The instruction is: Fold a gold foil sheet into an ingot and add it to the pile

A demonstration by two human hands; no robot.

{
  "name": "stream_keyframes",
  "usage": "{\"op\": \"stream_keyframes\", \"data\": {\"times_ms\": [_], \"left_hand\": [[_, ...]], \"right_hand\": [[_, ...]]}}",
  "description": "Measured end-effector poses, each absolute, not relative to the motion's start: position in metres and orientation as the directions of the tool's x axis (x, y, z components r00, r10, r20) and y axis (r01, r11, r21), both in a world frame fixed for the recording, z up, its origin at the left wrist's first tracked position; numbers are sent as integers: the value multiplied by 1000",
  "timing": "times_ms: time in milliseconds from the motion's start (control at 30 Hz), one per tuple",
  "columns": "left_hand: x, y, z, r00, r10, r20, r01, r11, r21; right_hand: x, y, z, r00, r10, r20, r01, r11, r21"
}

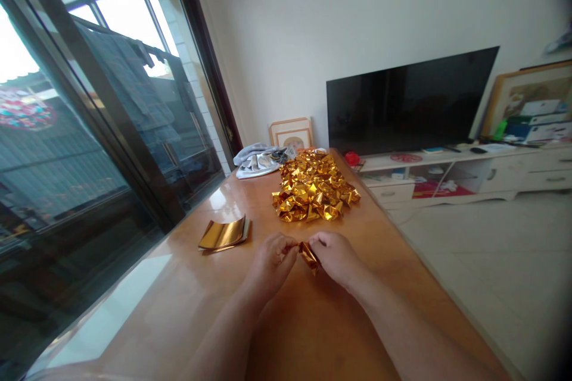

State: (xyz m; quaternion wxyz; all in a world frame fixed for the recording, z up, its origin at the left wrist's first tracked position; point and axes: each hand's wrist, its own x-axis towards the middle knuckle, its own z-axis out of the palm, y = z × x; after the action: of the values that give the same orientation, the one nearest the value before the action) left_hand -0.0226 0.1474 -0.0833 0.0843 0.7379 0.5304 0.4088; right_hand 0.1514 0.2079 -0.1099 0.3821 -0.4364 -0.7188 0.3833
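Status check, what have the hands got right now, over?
Left hand and right hand pinching small folded piece of gold foil between them. Pile of crumpled gold foil ahead. Stack of flat gold foil sheets off left, not touching the hands.

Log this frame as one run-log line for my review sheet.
hands: left hand, right hand pinching gold foil piece | nearby: folded gold foil pile; flat gold foil stack | surface: wooden table
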Motion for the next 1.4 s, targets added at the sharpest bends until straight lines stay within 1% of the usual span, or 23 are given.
{"op": "stream_keyframes", "data": {"times_ms": [300,533,667,967,1167,1400], "left_hand": [[-23,148,-85,80,864,497,728,-391,563],[-23,151,-91,45,869,493,728,-366,580],[-24,153,-95,17,873,487,707,-355,612],[-23,156,-101,-15,898,440,670,-318,671],[-25,153,-100,3,902,431,667,-323,671],[-29,154,-99,-4,855,518,700,-367,612]], "right_hand": [[154,203,-100,-331,924,194,339,308,-889],[152,202,-105,-341,930,136,253,230,-940],[151,203,-107,-340,936,96,223,179,-958],[151,206,-113,-366,929,54,198,134,-971],[149,201,-106,-389,921,-21,142,37,-989],[152,199,-97,-369,917,-152,25,-153,-988]]}}
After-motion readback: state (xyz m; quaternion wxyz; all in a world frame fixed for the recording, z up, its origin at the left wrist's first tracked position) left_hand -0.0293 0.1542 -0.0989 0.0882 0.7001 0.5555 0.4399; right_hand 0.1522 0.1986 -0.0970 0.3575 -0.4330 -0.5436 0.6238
